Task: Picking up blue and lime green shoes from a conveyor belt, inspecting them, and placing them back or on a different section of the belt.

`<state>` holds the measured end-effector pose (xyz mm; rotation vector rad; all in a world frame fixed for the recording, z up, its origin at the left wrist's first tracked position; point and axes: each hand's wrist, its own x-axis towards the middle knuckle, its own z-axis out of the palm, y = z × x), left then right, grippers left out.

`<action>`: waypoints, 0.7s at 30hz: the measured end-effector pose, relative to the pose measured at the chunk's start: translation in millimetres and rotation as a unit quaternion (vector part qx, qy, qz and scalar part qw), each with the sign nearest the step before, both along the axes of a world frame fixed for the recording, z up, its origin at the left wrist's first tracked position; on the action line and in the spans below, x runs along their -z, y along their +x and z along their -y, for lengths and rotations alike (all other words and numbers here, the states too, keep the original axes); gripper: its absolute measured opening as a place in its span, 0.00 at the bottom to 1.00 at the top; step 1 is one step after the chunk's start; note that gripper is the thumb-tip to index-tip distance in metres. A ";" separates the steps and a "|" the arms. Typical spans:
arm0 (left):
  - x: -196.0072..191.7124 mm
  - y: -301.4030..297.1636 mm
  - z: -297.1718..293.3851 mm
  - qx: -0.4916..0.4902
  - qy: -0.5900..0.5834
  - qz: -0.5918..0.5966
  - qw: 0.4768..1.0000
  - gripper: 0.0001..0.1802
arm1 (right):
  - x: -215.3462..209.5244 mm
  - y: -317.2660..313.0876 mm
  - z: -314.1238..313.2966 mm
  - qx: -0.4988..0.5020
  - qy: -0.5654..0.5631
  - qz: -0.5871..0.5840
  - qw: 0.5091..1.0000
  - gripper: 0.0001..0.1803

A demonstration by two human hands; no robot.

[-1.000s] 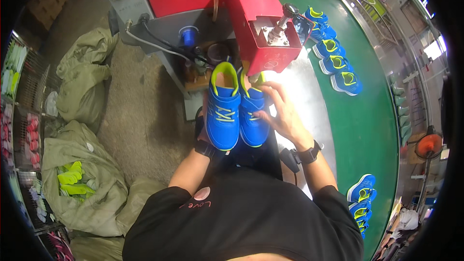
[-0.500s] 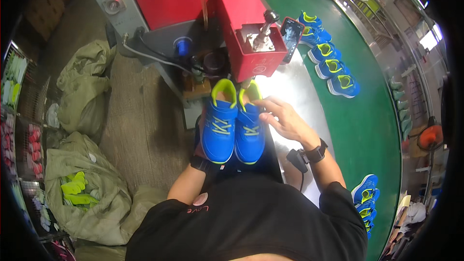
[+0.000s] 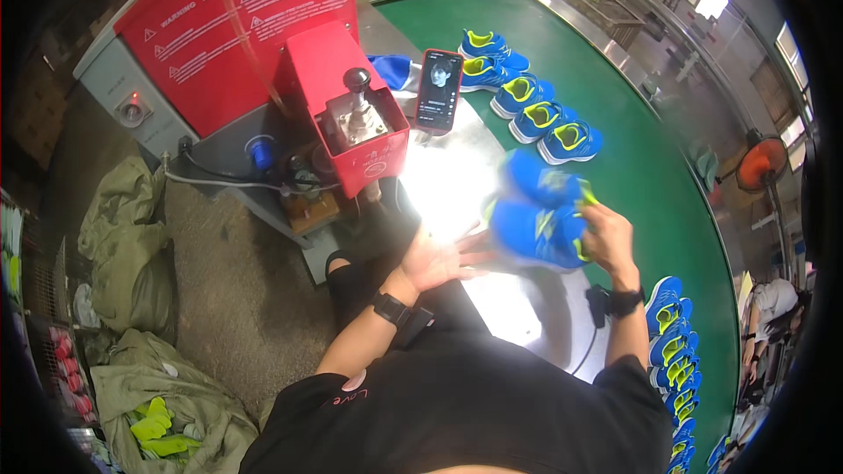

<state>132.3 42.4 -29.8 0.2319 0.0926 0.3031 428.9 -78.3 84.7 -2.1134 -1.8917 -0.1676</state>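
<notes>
My right hand (image 3: 608, 241) is closed on the heel ends of a pair of blue sneakers (image 3: 537, 226) with lime-green linings. The pair is smeared by motion and hangs over the shiny metal ledge (image 3: 496, 303) beside the green belt. Palm up and fingers stretched out, my left hand (image 3: 436, 261) is open and holds nothing. It is to the left of the pair, in front of the red machine head (image 3: 364, 145), which has a metal lever with a black knob.
Several blue sneakers stand on the green belt (image 3: 615, 211) in a far row (image 3: 571, 142) and a near-right row (image 3: 672, 347). A phone (image 3: 439, 92) leans by the machine. Olive sacks (image 3: 167, 404) lie at the left, one holding lime-green pieces (image 3: 156, 430). An orange fan (image 3: 760, 165) stands beyond the belt.
The pair of sneakers has moved right, from below the machine head toward the belt, now in my right hand. My left hand, earlier beneath the shoes, is free of them. The view has turned right.
</notes>
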 end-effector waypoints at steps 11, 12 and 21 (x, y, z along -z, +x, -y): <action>32.6 -7.4 1.5 -0.001 0.001 -0.002 1.000 0.50 | 49.0 113.9 52.4 0.321 0.058 0.008 0.945 0.23; 31.4 -7.0 1.5 0.004 0.005 0.007 1.000 0.49 | 47.4 109.5 24.0 0.225 0.082 0.005 0.971 0.25; 19.6 -3.4 37.9 -0.032 0.044 -0.056 0.997 0.41 | 79.7 59.2 -150.4 0.174 -0.101 0.086 0.976 0.33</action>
